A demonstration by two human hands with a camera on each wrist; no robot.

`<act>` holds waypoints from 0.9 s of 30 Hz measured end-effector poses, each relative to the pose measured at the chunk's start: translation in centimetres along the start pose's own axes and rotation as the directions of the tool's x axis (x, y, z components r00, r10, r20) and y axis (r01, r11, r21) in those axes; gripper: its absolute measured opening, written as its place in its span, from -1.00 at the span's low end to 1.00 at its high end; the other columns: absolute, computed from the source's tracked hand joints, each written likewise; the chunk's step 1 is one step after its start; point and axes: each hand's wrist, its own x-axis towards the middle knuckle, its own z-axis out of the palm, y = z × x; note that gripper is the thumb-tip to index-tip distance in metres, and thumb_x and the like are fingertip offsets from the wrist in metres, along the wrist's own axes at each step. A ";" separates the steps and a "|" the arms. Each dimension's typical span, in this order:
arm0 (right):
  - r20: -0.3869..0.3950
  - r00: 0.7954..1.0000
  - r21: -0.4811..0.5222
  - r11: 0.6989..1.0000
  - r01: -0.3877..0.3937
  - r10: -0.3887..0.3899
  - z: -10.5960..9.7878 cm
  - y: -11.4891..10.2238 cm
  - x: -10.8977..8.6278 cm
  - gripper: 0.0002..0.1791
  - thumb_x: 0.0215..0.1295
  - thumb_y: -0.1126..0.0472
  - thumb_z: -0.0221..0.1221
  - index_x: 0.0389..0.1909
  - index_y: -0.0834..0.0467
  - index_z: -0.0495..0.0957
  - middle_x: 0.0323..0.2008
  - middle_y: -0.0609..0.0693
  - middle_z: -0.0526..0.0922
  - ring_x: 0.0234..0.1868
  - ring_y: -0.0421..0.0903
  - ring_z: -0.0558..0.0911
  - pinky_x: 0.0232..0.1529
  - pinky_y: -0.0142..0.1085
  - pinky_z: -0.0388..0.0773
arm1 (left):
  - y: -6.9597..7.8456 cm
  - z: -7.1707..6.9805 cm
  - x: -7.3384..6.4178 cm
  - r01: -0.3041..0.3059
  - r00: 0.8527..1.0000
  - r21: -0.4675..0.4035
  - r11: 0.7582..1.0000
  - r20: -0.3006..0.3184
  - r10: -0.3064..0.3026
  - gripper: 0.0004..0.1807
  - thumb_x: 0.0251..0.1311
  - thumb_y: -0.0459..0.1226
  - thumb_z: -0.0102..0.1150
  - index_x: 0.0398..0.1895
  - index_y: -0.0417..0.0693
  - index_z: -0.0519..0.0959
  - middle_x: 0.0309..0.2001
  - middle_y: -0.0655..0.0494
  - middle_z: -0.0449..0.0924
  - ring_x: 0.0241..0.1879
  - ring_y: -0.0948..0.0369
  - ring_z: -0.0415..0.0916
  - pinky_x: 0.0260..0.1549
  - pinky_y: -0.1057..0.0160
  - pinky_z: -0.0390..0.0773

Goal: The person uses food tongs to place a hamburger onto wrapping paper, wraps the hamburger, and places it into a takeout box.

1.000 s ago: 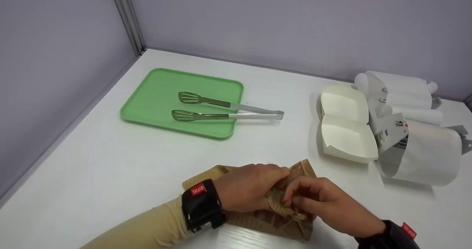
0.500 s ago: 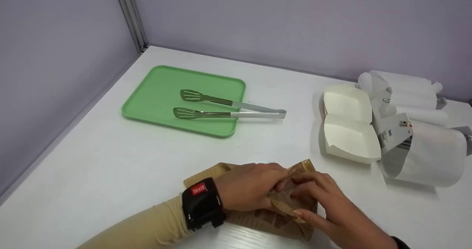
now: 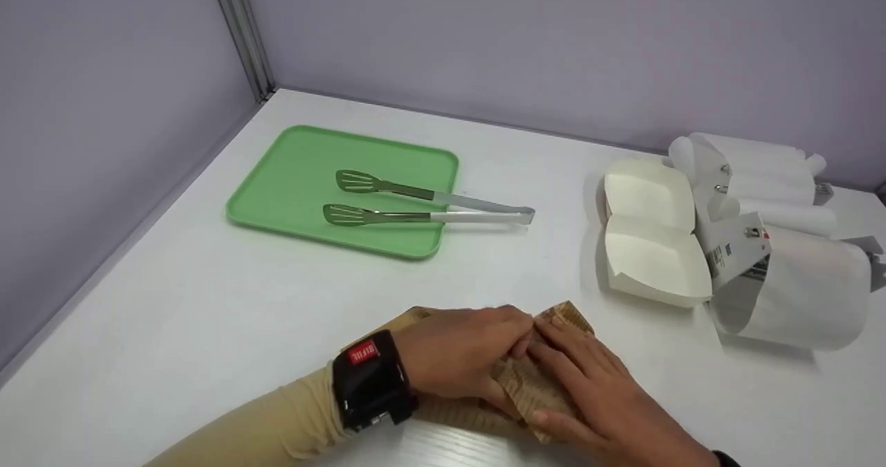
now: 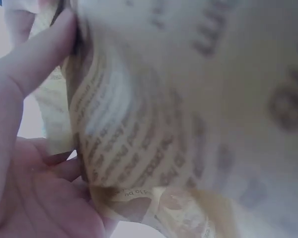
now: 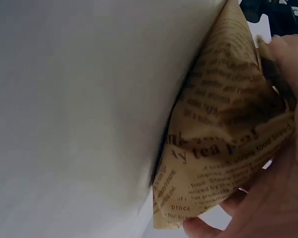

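A sheet of brown paper printed like newspaper [image 3: 533, 387] is folded around something hidden, at the table's front. My left hand [image 3: 460, 353] grips the wrapped bundle from the left, its thumb on the near side. In the left wrist view the printed paper [image 4: 139, 124] fills most of the picture, and the left fingers [image 4: 39, 54] are at its edge. My right hand [image 3: 602, 391] presses the folded end with nearly straight fingers, thumb spread toward the near edge. The right wrist view shows a pointed paper fold [image 5: 218, 139] beside the right palm.
A green tray [image 3: 277, 176] lies at the back left, with metal tongs [image 3: 477, 216] resting partly on it. To the right stands an opened white clamshell box [image 3: 657, 259]. Beyond it are several white rolls [image 3: 813, 287] with grey metal parts. Walls bound the table's back and left.
My right hand has gone from pinching the paper's end to lying flatter over it, folding the flap down toward the left hand. The left hand keeps its grip.
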 end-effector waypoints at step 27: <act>0.071 0.988 -0.107 0.985 -0.132 0.140 -0.6 -1.0 0.5 -0.41 0.45 -0.24 0.07 0.47 -0.33 0.31 0.57 0.10 0.19 0.54 0.19 0.27 0.33 0.15 0.43 | -3.0 -3.5 -1.1 0.138 0.986 0.130 0.982 -0.115 -0.123 -0.85 0.46 -0.18 0.10 -0.02 0.05 0.58 -0.17 0.20 0.69 -0.20 0.25 0.63 -0.19 0.21 0.63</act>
